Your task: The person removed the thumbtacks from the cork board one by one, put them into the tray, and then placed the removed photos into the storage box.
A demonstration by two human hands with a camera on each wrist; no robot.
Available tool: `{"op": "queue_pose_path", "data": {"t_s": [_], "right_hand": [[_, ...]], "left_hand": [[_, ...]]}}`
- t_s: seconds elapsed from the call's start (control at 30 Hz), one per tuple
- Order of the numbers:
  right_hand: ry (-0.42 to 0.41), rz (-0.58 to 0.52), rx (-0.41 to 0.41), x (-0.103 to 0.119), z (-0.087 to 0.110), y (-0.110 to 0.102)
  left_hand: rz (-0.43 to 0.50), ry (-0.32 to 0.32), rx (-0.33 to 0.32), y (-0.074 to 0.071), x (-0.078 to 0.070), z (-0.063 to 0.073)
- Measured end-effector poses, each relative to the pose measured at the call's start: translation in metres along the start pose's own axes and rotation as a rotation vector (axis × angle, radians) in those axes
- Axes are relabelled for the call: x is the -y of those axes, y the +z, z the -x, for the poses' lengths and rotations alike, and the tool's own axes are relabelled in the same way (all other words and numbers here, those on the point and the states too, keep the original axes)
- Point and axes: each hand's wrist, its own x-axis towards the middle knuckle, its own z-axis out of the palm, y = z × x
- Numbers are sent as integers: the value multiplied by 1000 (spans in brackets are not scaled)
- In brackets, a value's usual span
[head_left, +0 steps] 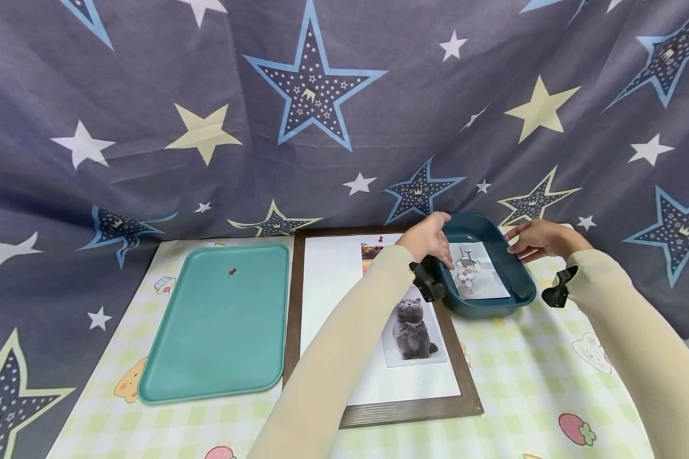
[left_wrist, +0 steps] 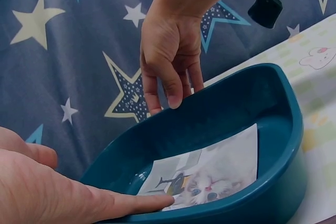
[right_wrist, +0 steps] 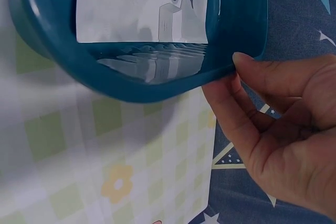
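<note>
A dark teal basin point(head_left: 521, 275) sits at the back right, overlapping the edge of a framed white board point(head_left: 330, 280). Inside it lies a photo point(head_left: 485, 280) of a pale, blue-eyed kitten. My left hand point(head_left: 427, 237) holds the basin's left side, one long digit reaching over the rim to the photo's edge; part of its grip is hidden. On the opposite side, my right hand point(head_left: 542, 240) pinches the rim, thumb on top and fingers point(right_wrist: 231, 108) beneath the outer edge.
A photo of a grey cat point(head_left: 411, 331) lies on the board, and another photo point(head_left: 370, 255) sits higher up, partly behind my left sleeve, near a red pushpin point(head_left: 381, 240). To the left is a green tray point(head_left: 218, 331) with a red pushpin point(head_left: 232, 271). A starry curtain point(head_left: 207, 191) hangs behind.
</note>
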Motion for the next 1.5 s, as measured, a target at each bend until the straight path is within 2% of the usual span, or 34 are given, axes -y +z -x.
{"op": "queue_pose_path", "data": {"t_s": [0.53,0.7,1.0,1.1,1.2,1.4,1.5], "right_hand": [[14,33,-1,2,2,0],[11,29,5,3,2,1],[-4,24,6,4,2,-2],[-7,19,2,4,3,-1],[-13,21,-8,5,3,1],[-17,32,-33,3,2,4],[-23,34,-52,2,2,6]], "left_hand": [[13,26,39,-5,3,11],[-26,48,45,-7,1,23],[-133,113,60,-9,-7,54],[-196,155,73,-13,-10,63],[-311,225,83,-19,-9,71],[-667,368,62,-37,-7,86],[-811,438,25,-48,-6,92]]}}
